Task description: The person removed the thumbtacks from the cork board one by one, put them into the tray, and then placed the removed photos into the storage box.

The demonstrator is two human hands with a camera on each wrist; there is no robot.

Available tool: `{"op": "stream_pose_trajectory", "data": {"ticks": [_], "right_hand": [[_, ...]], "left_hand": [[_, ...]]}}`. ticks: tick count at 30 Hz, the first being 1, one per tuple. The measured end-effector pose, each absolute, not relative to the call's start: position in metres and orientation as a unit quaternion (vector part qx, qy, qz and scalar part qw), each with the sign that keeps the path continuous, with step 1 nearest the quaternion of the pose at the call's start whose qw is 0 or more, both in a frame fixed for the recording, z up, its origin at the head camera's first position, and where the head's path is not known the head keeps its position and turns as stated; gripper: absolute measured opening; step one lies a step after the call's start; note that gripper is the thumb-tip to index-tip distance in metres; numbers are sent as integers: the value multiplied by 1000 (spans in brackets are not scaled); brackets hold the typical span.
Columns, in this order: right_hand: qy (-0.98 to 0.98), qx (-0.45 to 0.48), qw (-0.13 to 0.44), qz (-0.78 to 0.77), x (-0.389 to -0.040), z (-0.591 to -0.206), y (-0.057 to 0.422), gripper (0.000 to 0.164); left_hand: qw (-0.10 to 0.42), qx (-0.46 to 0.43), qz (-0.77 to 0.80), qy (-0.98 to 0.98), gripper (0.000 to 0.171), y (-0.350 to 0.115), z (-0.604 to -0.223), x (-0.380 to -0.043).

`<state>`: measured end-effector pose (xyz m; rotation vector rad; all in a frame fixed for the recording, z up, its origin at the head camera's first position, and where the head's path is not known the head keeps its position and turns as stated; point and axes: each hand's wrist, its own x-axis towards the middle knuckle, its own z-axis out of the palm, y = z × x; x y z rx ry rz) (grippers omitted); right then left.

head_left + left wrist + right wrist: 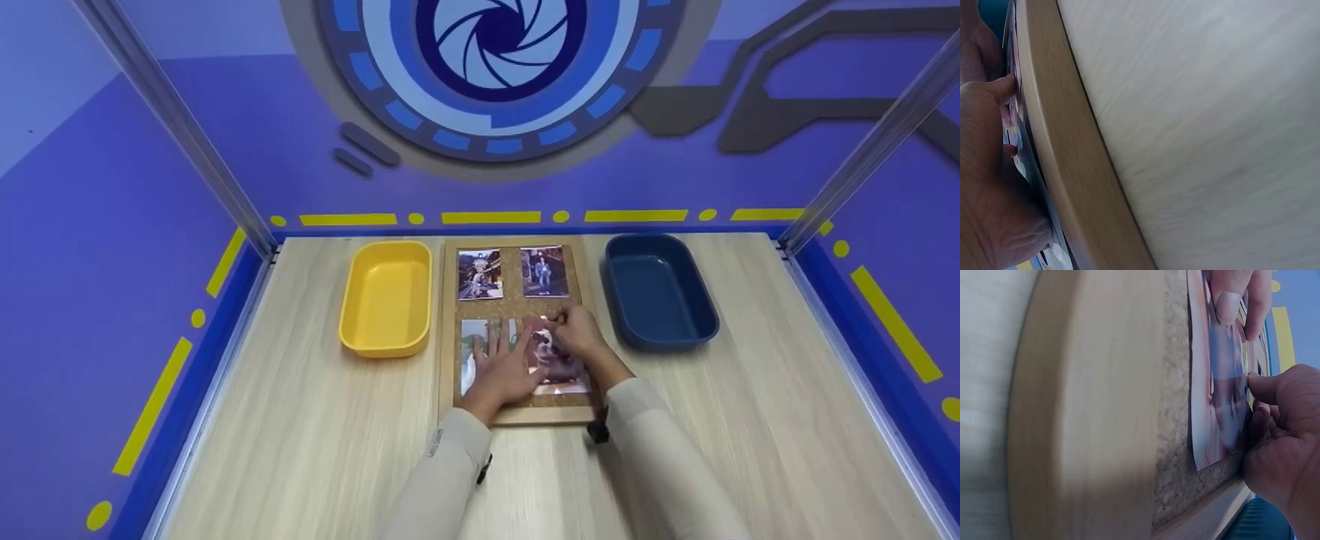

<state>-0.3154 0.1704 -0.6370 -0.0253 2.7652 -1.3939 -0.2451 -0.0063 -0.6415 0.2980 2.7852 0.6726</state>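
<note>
A wood-framed cork board (487, 310) lies on the table with printed photos on it. My left hand (504, 373) rests spread across the lower left photo (468, 371) and the edge of the lower right photo (562, 371). At the top of that right-hand photo, my right hand (583, 334) bends its fingers, the thumb tip touching the print. The right wrist view shows the glossy photo (1210, 422) over the cork, its near corner slightly raised. I cannot tell whether anything small sits between the right fingertips. Two more photos, a left one (480, 275) and a right one (546, 271), lie along the board's top.
Left of the board stands a yellow tray (386, 350), and to its right a dark blue tray (667, 343). The light wooden table (330, 450) ends at a blue-purple back wall (247, 135) and side walls. Metal posts (187, 135) rise at the back corners.
</note>
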Motion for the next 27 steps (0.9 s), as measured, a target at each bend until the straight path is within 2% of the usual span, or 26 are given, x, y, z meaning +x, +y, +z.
{"op": "stream_pose_trajectory", "data": {"ticks": [8, 18, 27], "right_hand": [[892, -6, 28, -451, -315, -637, 171, 3], [890, -2, 36, -455, -314, -637, 171, 4], [884, -9, 32, -466, -314, -637, 173, 4]], "left_hand": [[125, 106, 224, 961, 89, -6, -640, -245], [132, 105, 235, 957, 91, -8, -649, -246], [138, 104, 228, 958, 90, -6, -642, -245]]}}
